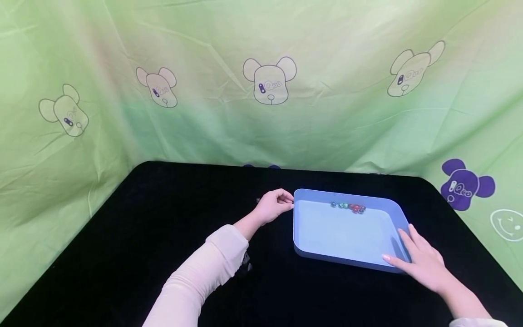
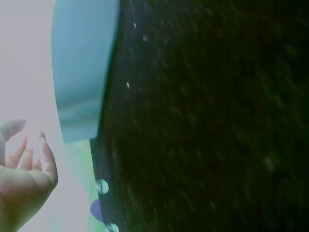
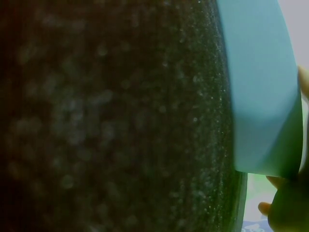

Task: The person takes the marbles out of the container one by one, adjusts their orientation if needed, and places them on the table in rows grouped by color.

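tray: blue tray (image 1: 339,238), shallow, upright on the black worktop (image 1: 184,204), right of its middle, well in from the near edge; long side roughly along the worktop's far edge.
marbles: small glassy ones in a short row inside the tray, along its far edge, right of that edge's middle. green marbles (image 1: 344,205) to the left, red marbles (image 1: 357,209) to the right, bunched; count unclear.
left hand: left hand (image 1: 270,206) at the tray's left edge near the far-left corner, fingers loosely bent, thumb apart, no grip visible; rim contact, can't tell.
right hand: right hand (image 1: 422,261) on the tray's right edge by the near-right corner, fingers spread, mostly straight, resting over the rim; thumb inside.
loose bits: two clear balls (image 2: 101,186) beyond the tray's end, left wrist view.
backdrop: green cloth (image 1: 212,122), bear-head prints, behind the worktop's far edge.
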A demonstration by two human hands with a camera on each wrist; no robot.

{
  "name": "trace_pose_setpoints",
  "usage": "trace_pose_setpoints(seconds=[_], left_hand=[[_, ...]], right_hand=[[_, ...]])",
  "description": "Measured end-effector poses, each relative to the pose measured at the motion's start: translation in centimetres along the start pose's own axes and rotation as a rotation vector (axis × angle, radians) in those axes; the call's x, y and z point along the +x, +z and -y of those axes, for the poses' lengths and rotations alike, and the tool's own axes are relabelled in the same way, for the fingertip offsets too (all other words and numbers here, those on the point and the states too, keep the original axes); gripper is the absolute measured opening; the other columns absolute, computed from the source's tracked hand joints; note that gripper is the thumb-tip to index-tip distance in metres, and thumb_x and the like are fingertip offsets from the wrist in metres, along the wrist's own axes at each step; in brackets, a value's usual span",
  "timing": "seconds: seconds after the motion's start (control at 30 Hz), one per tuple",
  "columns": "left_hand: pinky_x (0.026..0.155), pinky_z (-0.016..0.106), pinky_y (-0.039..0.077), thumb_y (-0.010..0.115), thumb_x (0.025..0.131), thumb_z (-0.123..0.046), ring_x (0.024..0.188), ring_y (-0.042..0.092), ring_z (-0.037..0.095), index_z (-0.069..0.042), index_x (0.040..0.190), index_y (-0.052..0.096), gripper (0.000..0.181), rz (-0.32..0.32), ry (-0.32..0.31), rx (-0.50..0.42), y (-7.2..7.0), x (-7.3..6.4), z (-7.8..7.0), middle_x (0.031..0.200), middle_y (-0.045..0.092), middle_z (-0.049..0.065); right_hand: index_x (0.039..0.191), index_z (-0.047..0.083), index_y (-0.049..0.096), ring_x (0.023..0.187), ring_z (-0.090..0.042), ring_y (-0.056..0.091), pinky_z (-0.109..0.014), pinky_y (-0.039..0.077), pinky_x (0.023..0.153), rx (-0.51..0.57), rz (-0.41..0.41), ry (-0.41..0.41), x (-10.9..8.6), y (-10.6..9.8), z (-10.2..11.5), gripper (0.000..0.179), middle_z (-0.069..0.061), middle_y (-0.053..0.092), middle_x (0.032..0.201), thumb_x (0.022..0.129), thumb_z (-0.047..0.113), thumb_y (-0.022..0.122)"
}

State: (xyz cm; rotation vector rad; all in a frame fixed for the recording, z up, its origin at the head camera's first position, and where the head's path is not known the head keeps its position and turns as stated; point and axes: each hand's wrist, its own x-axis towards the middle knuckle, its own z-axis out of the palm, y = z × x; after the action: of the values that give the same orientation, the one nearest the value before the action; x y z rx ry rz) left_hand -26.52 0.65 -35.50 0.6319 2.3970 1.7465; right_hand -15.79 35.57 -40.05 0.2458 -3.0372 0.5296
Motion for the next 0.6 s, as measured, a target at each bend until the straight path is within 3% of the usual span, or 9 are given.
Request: trace_pose_setpoints(seconds=[0.2, 0.6], left_hand=[[0.064, 0.017, 0.043, 0.061, 0.076, 0.000, 0.069, 0.053, 0.008, 0.005, 0.092, 0.058, 0.017, -0.012, 0.020, -0.016, 1.7, 1.7, 2.3, 0.080, 0.059, 0.006], [0.063, 0.015, 0.043, 0.062, 0.077, -0.004, 0.071, 0.053, 0.006, -0.001, 0.091, 0.059, 0.014, 0.012, 0.002, 0.003, 3.5, 2.8, 1.4, 0.080, 0.059, 0.002]], right_hand=[[0.130, -0.011, 0.017, 0.119, -0.050, 0.004, -0.065, 0.012, 0.081, 0.003, 0.009, -0.001, -0.1, 0.0, 0.0, 0.081, -0.031, -0.002, 0.136, 0.080, 0.040, 0.054], [0.130, -0.011, 0.017, 0.120, -0.049, 0.003, -0.065, 0.011, 0.081, 0.014, -0.014, -0.005, -0.1, 0.1, 0.0, 0.081, -0.030, -0.002, 0.136, 0.080, 0.039, 0.055]])
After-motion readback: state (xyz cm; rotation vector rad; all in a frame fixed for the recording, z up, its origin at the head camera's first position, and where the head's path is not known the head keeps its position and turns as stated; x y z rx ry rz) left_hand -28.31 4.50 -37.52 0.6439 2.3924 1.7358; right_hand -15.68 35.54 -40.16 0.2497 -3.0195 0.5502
